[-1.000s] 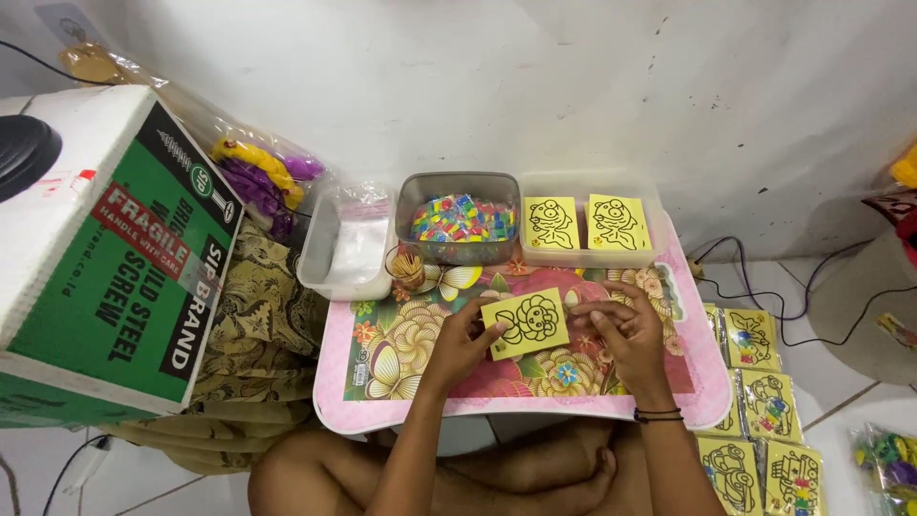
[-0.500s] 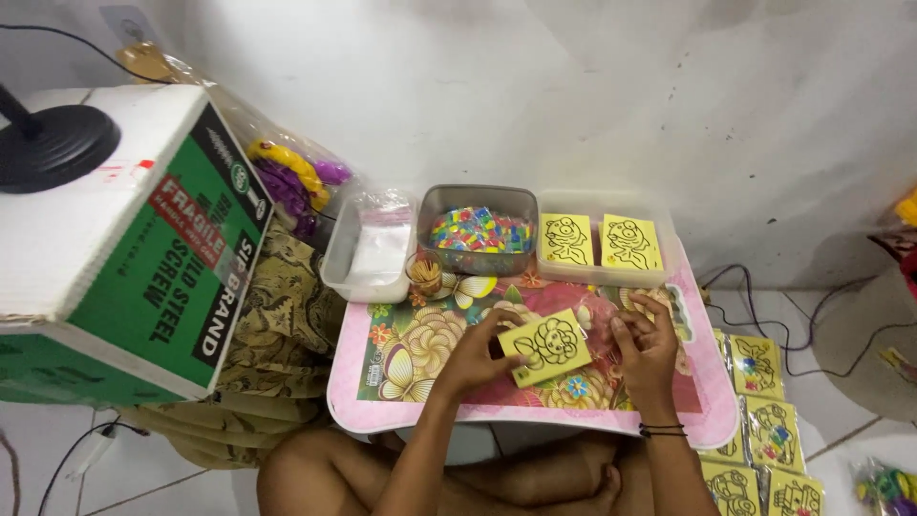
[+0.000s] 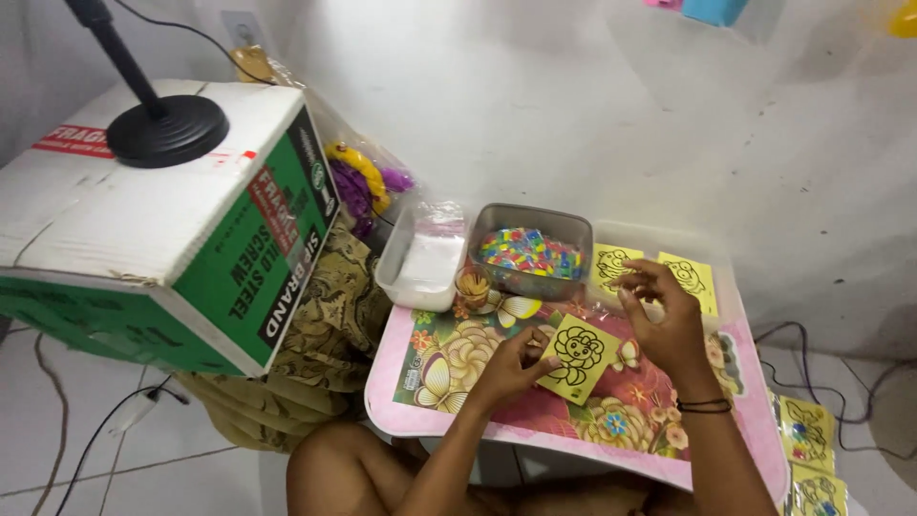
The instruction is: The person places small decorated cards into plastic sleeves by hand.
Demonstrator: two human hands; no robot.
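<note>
Now: L hand [image 3: 511,368] pinching yellow card [image 3: 576,356] by its edge; R hand [image 3: 661,315] lifted beside it, fingertips pinched, contents too small to tell; bead tray [image 3: 531,250] beyond.

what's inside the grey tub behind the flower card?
The grey tub holds a heap of small multicoloured pieces, filling it. Their exact kind is too small to tell; the heap covers the tub's bottom.

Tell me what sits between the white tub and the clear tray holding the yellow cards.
In the head view, a grey tub of small multicoloured pieces sits between the white tub and the clear tray.
</note>
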